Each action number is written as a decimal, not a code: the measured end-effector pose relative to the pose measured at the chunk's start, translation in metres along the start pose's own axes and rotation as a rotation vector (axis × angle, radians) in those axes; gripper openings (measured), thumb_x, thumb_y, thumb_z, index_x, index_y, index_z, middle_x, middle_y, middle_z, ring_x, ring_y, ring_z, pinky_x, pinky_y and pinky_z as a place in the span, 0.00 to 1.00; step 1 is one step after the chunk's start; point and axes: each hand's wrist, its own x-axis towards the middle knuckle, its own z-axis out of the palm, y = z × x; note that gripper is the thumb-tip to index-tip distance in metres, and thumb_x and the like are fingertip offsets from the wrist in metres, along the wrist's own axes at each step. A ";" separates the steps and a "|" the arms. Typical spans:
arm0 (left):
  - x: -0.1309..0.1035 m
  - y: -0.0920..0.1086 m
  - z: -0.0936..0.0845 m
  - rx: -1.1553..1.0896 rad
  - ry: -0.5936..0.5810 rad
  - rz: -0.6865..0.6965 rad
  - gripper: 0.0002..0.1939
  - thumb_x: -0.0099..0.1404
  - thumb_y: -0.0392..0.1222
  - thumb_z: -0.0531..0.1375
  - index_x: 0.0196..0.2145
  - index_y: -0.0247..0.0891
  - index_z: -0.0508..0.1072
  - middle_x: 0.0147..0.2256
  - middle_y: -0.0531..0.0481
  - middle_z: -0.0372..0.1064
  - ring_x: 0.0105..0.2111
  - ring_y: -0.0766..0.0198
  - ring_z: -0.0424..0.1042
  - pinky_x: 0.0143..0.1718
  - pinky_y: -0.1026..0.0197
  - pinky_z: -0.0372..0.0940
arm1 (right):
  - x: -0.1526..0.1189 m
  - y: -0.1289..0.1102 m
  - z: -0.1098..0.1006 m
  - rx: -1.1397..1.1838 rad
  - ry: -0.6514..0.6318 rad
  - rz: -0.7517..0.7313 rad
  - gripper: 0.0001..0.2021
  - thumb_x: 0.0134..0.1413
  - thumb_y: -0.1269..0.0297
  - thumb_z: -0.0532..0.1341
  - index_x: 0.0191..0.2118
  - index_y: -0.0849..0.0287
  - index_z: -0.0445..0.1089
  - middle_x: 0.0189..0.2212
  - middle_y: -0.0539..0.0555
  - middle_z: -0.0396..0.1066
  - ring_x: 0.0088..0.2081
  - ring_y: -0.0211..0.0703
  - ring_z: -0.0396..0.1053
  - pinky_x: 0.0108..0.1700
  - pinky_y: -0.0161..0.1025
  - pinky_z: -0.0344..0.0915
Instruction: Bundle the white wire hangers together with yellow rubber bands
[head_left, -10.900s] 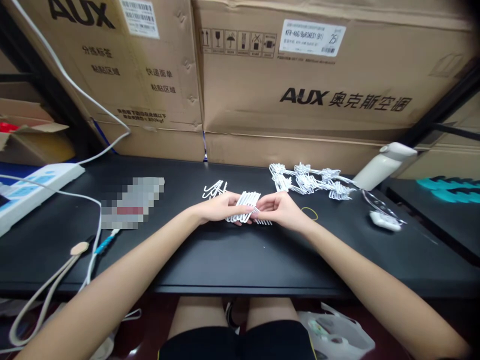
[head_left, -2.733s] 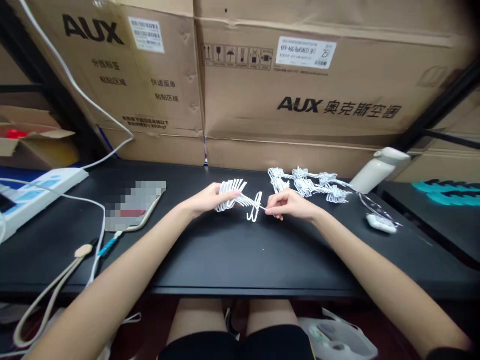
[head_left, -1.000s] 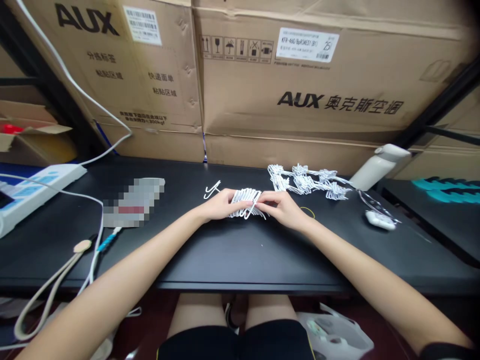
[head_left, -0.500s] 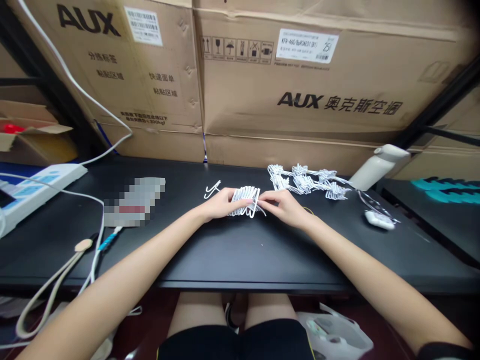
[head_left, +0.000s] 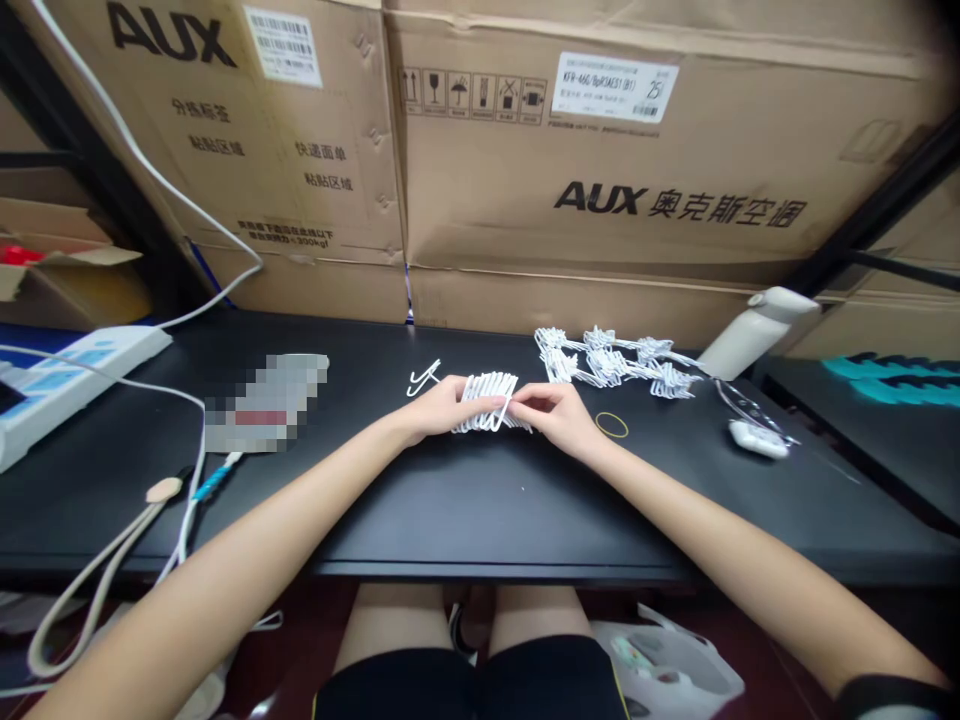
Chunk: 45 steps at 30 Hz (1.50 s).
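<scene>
A row of white hooks (head_left: 486, 390) lies side by side in my left hand (head_left: 442, 408), thumb across the front. My right hand (head_left: 553, 412) pinches at the right end of the row, its fingertips on the last hook. Just left of my left hand, a few loose white hooks (head_left: 424, 378) lie on the black table (head_left: 480, 510). A thin yellow rubber band (head_left: 612, 425) rests to the right of my right hand. Several bundles of white hooks (head_left: 607, 362) sit behind it.
Large cardboard boxes (head_left: 480, 200) stand behind the table. At right are a white bottle (head_left: 756, 332) and a small white case (head_left: 759, 438). On the left are a power strip (head_left: 82, 385), a blurred flat object (head_left: 270, 400) and cables. A plastic bag (head_left: 667, 670) is below.
My right hand has moved slightly left, closer against the row of hooks. The yellow rubber band, mostly covered before, now shows whole.
</scene>
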 end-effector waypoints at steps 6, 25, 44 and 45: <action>-0.001 0.003 0.001 -0.091 -0.058 -0.021 0.20 0.51 0.54 0.65 0.34 0.33 0.75 0.31 0.48 0.74 0.32 0.61 0.71 0.35 0.62 0.65 | -0.002 -0.002 0.008 0.035 0.098 -0.026 0.09 0.46 0.61 0.64 0.24 0.62 0.72 0.22 0.52 0.69 0.24 0.37 0.64 0.27 0.35 0.61; -0.004 0.005 -0.006 0.141 -0.136 0.058 0.20 0.52 0.55 0.63 0.32 0.32 0.73 0.23 0.53 0.64 0.23 0.69 0.59 0.23 0.67 0.52 | 0.001 0.000 0.008 0.201 -0.055 0.119 0.13 0.41 0.56 0.67 0.26 0.62 0.70 0.24 0.51 0.69 0.27 0.38 0.65 0.32 0.37 0.64; -0.004 0.007 -0.007 -0.063 -0.063 -0.006 0.19 0.56 0.52 0.62 0.36 0.32 0.76 0.30 0.45 0.74 0.31 0.62 0.71 0.32 0.64 0.63 | 0.003 -0.008 -0.011 0.290 -0.385 0.370 0.21 0.44 0.50 0.65 0.34 0.67 0.75 0.28 0.59 0.76 0.26 0.39 0.74 0.27 0.33 0.68; -0.004 0.006 -0.007 -0.049 -0.062 0.000 0.18 0.56 0.52 0.62 0.36 0.32 0.76 0.30 0.46 0.74 0.31 0.62 0.71 0.32 0.64 0.63 | 0.003 -0.008 -0.010 0.299 -0.407 0.369 0.22 0.45 0.50 0.65 0.36 0.67 0.75 0.30 0.60 0.77 0.27 0.39 0.74 0.27 0.33 0.68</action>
